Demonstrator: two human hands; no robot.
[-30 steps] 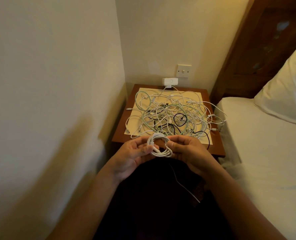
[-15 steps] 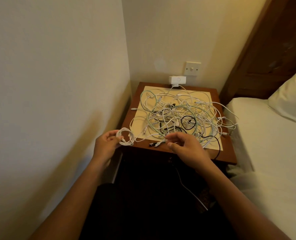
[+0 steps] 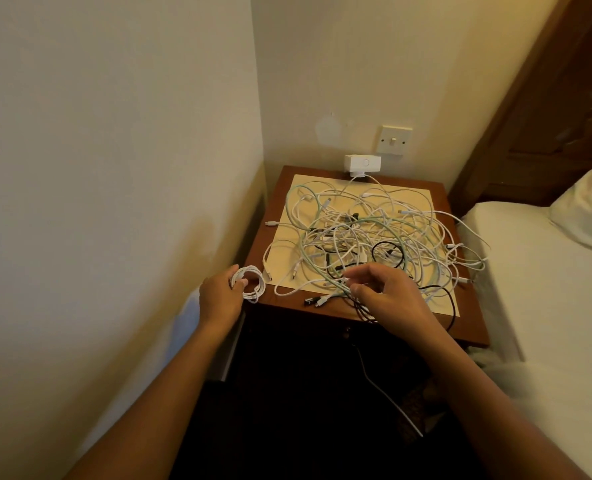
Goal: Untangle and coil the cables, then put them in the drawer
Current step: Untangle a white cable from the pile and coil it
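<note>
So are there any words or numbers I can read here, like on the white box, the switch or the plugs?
No word, number or brand name can be read anywhere in this picture.
White box: only a faint round mark, no letters.
Wall switch: plain, no writing shows.
Plugs in the cable tangle: too small to tell if they carry any marking.

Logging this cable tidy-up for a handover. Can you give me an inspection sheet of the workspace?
Surface: wooden nightstand, cream mat on top.
Job's things: coiled white cable at its front left corner; tangled cable pile on the mat.
Clutter: white box at the back edge.
Grippers: left hand grips the coil; right hand curled over the pile's front, grip unclear.
Cables: mostly white, some pale green, one black cable.
Surroundings: wall switch, bed, pillow.
</note>
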